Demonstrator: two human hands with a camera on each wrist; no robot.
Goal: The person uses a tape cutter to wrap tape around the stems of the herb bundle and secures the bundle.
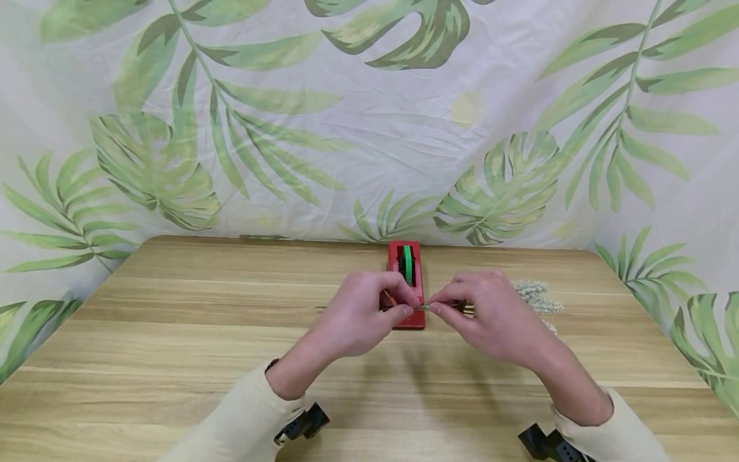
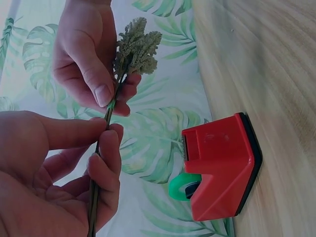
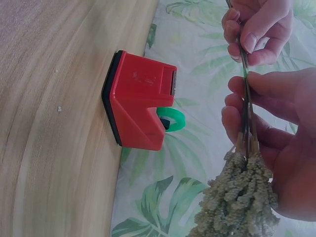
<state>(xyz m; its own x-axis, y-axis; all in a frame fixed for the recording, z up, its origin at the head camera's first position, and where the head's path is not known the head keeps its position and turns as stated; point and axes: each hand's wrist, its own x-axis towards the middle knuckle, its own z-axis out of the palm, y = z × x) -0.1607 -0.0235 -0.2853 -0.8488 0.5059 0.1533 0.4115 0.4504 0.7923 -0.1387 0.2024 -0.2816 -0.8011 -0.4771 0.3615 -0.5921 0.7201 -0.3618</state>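
My left hand (image 1: 364, 311) pinches the thin dark stems of a dried flower bunch (image 3: 237, 202) between thumb and fingers. Close beside it, my right hand (image 1: 496, 317) grips the same stems nearer the pale, fluffy heads. A small piece of green tape (image 3: 246, 72) shows on the stems in the short gap between the hands. Bare stem ends stick out left of the left hand, while the heads lie to the right, partly hidden by the right hand in the head view. Just behind and below the hands stands a red tape dispenser (image 1: 412, 323).
A roll of green tape (image 1: 408, 262) sits in the dispenser, whose toothed cutter (image 3: 174, 83) shows in the right wrist view. The wooden table (image 1: 202, 333) ends at a leaf-printed cloth (image 1: 323, 154) behind it. Black wrist cameras are strapped at both sleeves.
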